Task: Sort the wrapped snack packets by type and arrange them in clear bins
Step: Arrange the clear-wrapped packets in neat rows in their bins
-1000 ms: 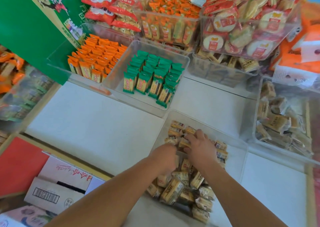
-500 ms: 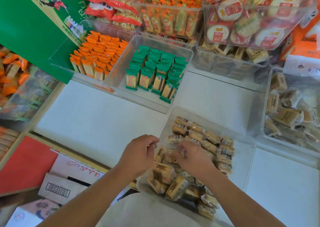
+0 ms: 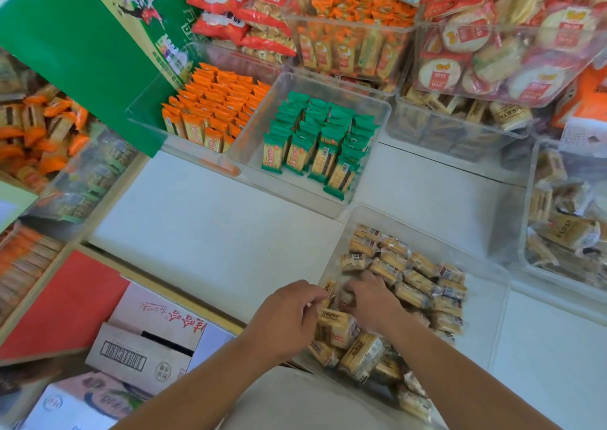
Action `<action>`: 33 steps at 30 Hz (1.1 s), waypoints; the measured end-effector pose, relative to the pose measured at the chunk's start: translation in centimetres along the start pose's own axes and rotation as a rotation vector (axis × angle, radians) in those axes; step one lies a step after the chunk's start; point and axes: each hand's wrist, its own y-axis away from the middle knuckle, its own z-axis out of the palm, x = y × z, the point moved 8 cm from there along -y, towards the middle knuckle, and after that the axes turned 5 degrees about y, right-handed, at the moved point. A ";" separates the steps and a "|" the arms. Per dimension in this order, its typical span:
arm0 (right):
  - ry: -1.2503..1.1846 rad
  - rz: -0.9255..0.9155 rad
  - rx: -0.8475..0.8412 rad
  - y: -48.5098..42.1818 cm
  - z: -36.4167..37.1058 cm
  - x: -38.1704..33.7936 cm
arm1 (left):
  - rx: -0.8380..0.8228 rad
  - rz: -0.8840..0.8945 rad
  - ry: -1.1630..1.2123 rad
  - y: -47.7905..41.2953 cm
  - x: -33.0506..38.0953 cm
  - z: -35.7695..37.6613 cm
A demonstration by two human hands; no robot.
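Head view: near bin (image 3: 483, 324) holds the tan packets (image 3: 414, 278), with tidy rows at its far side and a loose heap at its near-left corner. Inside it, right hand (image 3: 371, 301) has fingers curled round one packet (image 3: 346, 298) atop the heap. At the bin's left rim, left hand (image 3: 289, 318) has fingers curled, tips by that packet; can't tell if it's pinching. Rows lie just beyond the right hand, which is nearer; their long axes run diagonally across the bin.

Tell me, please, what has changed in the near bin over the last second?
Both hands drew back from the far packets toward the near left corner of the bin. The left hand now sits at its left wall, fingers curled; its grip is unclear. The right hand grips a packet. The green packets and orange packets stayed put.
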 end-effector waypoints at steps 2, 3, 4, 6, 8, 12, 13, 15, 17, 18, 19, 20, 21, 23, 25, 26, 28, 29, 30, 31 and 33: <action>0.010 0.000 0.040 0.2 -0.2 0.0 | -0.089 0.066 -0.065 0.2 0.9 0.9; 0.001 0.007 0.061 0.3 -0.5 0.0 | -0.147 0.108 -0.105 0.2 1.5 1.6; -0.005 0.004 0.083 0.5 -0.7 0.0 | -0.205 0.148 -0.163 0.3 2.1 2.5; 0.027 -0.026 0.122 0.8 -1.3 -0.3 | -0.261 0.191 -0.285 0.2 2.8 3.6; 0.031 -0.039 0.188 1.4 -2.1 -0.3 | -0.244 0.170 -0.331 -0.3 2.9 3.8; -0.210 -0.056 0.382 2.7 -3.6 0.7 | -0.220 0.182 -0.330 -0.4 2.9 3.9; -0.265 -0.054 0.425 3.0 -3.9 1.0 | -0.209 0.180 -0.309 -0.3 2.8 3.7; -0.232 -0.035 0.501 3.6 -4.1 1.1 | -0.180 0.175 -0.283 0.1 2.5 3.2; -0.129 -0.021 0.573 3.7 -4.0 0.8 | -0.155 0.181 -0.276 0.5 2.5 2.6; -0.117 0.001 0.584 3.7 -3.9 0.8 | -0.153 0.184 -0.257 0.7 2.6 2.5; -0.121 0.028 0.566 3.6 -4.0 0.7 | -0.149 0.185 -0.233 1.0 2.7 2.2; -0.132 0.053 0.535 3.5 -4.0 0.7 | -0.141 0.185 -0.213 1.2 2.8 2.0; -0.139 0.072 0.487 3.3 -4.0 0.7 | -0.128 0.179 -0.188 1.4 2.8 1.8; -0.168 0.101 0.410 3.0 -4.0 0.8 | -0.094 0.155 -0.130 1.7 2.7 1.2; -0.274 0.132 0.374 2.9 -3.9 1.4 | -0.040 0.105 -0.072 1.8 2.6 0.6; -0.344 0.142 0.358 2.9 -3.7 1.8 | -0.007 0.078 -0.044 1.7 2.6 0.2; -0.482 0.124 0.323 3.0 -3.3 2.4 | 0.037 0.040 -0.002 1.3 2.9 -0.3; -0.553 0.105 0.294 3.1 -3.1 2.7 | 0.040 0.038 -0.006 0.9 3.1 -0.4; -0.635 0.085 0.255 3.4 -2.9 2.9 | 0.034 0.048 -0.030 0.4 3.4 -0.2; -0.708 0.066 0.216 3.7 -2.8 3.2 | 0.023 0.064 -0.065 -0.2 3.8 0.0; -0.806 0.045 0.183 4.8 -2.8 4.2 | -0.017 0.069 -0.140 -1.5 4.1 1.2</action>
